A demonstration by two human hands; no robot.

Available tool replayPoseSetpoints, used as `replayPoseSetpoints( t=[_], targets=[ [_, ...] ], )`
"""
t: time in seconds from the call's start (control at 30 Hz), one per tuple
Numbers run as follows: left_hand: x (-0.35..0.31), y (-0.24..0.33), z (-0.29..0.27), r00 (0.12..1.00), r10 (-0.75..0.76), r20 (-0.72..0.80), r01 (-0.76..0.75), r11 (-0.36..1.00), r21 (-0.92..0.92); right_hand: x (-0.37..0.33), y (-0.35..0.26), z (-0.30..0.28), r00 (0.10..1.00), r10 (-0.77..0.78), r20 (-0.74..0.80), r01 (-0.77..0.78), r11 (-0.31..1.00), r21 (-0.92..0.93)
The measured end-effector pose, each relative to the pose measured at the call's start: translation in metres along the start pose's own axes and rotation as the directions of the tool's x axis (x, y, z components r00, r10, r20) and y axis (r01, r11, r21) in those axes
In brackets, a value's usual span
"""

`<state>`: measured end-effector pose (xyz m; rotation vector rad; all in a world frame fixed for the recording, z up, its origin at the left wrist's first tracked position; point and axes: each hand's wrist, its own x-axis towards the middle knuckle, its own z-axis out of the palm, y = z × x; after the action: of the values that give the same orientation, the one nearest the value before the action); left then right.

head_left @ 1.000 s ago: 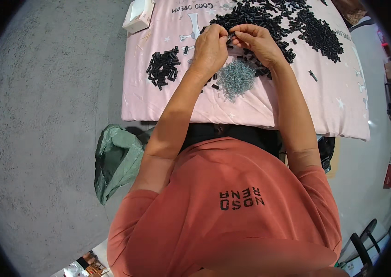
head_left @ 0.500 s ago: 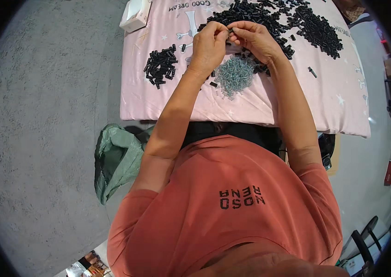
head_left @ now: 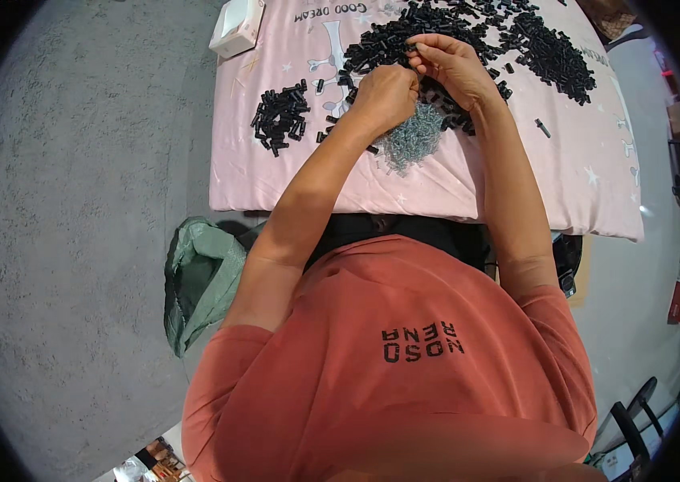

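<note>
Space has opened, in the head view, between the left hand [head_left: 388,95] and the right hand [head_left: 456,68], whose fingertips were close together half a second ago at the near part of the big black pile [head_left: 384,42]. The left hand has dropped nearer the body and now sits over the far edge of the shiny heap [head_left: 414,140], a mound of small clear or silvery pieces, while the right hand has stayed nearly where it was. I would read this as the two-handed part of the work pausing, with one hand gone to the loose pieces and the other minding what it has. The left hand is curled in, knuckles up and fingers bent toward the palm; its tips are mostly turned from the camera, so I cannot tell whether they pinch anything or touch the heap. The right hand is half open, its thumb and forefinger brought together on what looks like a small black piece [head_left: 410,47], though the dark pile behind blurs its outline. The rest of the black pieces lie on the pink cloth [head_left: 275,183]: the big pile beyond the hands, a smaller cluster [head_left: 279,118] well to the left, another heap [head_left: 558,63] at the far right, and one lone piece [head_left: 543,128] nearer on that side.
</note>
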<state>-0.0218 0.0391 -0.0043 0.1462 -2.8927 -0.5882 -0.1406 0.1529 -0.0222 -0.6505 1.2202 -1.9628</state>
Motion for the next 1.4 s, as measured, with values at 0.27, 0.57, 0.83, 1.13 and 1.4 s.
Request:
replayPoseSetpoints(
  t=[0.27,0.57,0.83,1.13,1.4],
  targets=[
    [0.002,-0.003,-0.002,0.993,-0.114,-0.024,0.116,0.986,0.12,-0.002,-0.001,0.003,1.0,-0.001,0.0,0.001,1.0,-0.025],
    [0.001,-0.002,-0.006,0.995,-0.098,-0.024,0.101,0.98,0.173,0.0,0.0,0.002,1.0,0.01,0.012,-0.009,0.999,-0.048],
    [-0.016,-0.022,-0.025,0.973,-0.194,-0.127,0.147,0.939,-0.31,-0.003,0.0,0.008,1.0,0.004,0.008,-0.004,0.999,-0.042],
    [-0.02,-0.007,-0.031,0.935,-0.319,-0.158,0.047,0.552,-0.833,-0.005,-0.001,0.012,0.997,0.025,0.069,-0.026,1.0,0.012],
    [-0.018,-0.008,-0.026,0.869,-0.24,-0.432,-0.062,0.815,-0.576,-0.006,-0.001,0.015,0.995,0.019,0.095,-0.021,1.0,0.017]
  ],
)
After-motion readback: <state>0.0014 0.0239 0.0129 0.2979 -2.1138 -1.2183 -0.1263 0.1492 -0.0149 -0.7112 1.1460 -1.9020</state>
